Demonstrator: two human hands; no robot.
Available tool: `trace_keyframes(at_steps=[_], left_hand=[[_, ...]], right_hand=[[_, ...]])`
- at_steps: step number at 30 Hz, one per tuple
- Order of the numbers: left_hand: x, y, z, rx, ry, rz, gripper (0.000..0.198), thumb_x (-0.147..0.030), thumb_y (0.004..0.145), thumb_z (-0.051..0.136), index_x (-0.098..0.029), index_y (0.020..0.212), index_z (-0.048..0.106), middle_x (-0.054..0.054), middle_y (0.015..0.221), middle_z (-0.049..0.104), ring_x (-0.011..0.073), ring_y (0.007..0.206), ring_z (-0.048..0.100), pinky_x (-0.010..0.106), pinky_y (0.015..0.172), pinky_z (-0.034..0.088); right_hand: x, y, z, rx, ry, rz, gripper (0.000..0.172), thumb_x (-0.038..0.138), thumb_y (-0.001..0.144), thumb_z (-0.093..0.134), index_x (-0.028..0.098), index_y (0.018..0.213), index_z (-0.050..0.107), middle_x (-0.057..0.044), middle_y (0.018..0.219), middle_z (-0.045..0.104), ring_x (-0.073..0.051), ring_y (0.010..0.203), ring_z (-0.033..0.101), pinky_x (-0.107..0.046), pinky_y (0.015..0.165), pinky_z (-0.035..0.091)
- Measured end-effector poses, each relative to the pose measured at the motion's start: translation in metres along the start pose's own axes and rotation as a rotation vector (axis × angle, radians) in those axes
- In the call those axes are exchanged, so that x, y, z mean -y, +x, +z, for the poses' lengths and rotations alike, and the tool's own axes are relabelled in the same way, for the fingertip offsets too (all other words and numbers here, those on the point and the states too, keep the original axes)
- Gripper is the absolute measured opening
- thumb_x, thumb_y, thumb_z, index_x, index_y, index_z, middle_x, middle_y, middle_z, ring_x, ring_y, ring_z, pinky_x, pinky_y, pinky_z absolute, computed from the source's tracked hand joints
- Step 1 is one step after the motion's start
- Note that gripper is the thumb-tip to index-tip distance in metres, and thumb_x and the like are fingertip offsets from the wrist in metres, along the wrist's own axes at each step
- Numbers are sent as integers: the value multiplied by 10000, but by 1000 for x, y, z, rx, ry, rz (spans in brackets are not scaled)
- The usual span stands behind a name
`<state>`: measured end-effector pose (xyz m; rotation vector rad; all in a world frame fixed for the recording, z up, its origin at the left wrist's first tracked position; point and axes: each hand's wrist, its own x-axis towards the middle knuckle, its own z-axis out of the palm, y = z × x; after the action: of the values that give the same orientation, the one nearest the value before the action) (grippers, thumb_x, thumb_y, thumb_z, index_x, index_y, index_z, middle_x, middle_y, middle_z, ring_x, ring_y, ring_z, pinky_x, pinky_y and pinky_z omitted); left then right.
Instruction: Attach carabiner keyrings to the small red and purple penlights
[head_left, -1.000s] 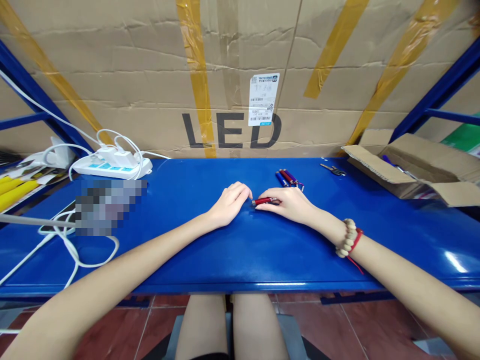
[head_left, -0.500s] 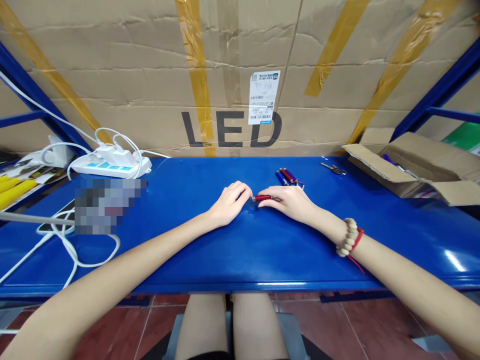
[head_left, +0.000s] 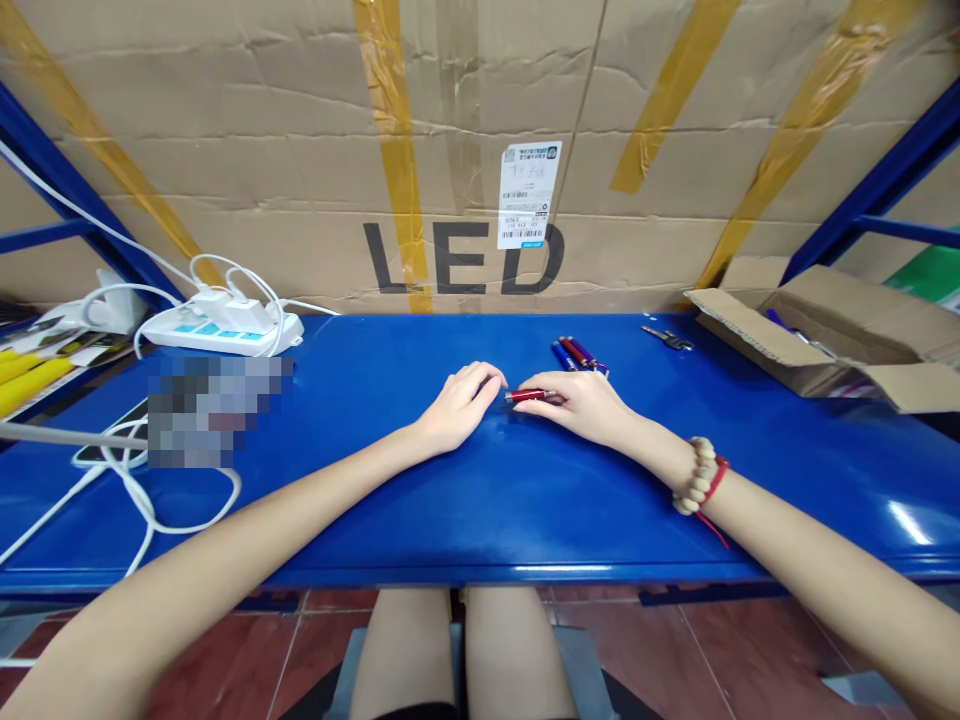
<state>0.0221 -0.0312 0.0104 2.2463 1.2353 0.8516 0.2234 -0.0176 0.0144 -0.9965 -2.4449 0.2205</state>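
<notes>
My right hand [head_left: 581, 400], wearing a beaded bracelet [head_left: 697, 475] and red cord, pinches a small red mini flashlight [head_left: 531, 395] between thumb and fingers. The flashlight lies nearly level just above the blue tabletop, its silver end pointing left. My left hand [head_left: 461, 408] rests on the table to the left of it, fingers loosely curved and holding nothing. Its fingertips are close to the silver end; whether they touch it I cannot tell. Behind my right hand lie several similar blue and red mini flashlights [head_left: 574, 352], partly hidden by the hand.
Keys [head_left: 667, 338] lie toward the back right, beside an open cardboard box [head_left: 825, 340]. A white power strip [head_left: 225, 328], cables [head_left: 139, 490] and a blurred-out object [head_left: 217, 410] occupy the left side. A large carton [head_left: 300, 200] stands behind the blue table [head_left: 450, 520].
The red flashlight has turned slightly in my right hand, and more of its red barrel shows. My left fingertips have shifted a little; both arms are otherwise still.
</notes>
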Motion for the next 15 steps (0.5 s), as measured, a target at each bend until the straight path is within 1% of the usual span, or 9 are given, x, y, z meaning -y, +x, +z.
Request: trace_keyframes(at_steps=[4,15], left_hand=[[0,0,0,8,8,4,271,-304,946,275,-201,890,519,11,956,575,156,972,508,334,924,351],[0,0,0,5,11,6,273,-301,941,280,-204,880,528,12,954,581,158,966,511,335,926,355]], right_hand=[[-1,0,1,1,7,-15,315,488,845,493,244,938,669,-1,885,708,-145,744,646,-224,627,434],[-1,0,1,5,3,-20,328,495,849,480,242,935,670,-11,871,708,-153,736,645,-227,619,437]])
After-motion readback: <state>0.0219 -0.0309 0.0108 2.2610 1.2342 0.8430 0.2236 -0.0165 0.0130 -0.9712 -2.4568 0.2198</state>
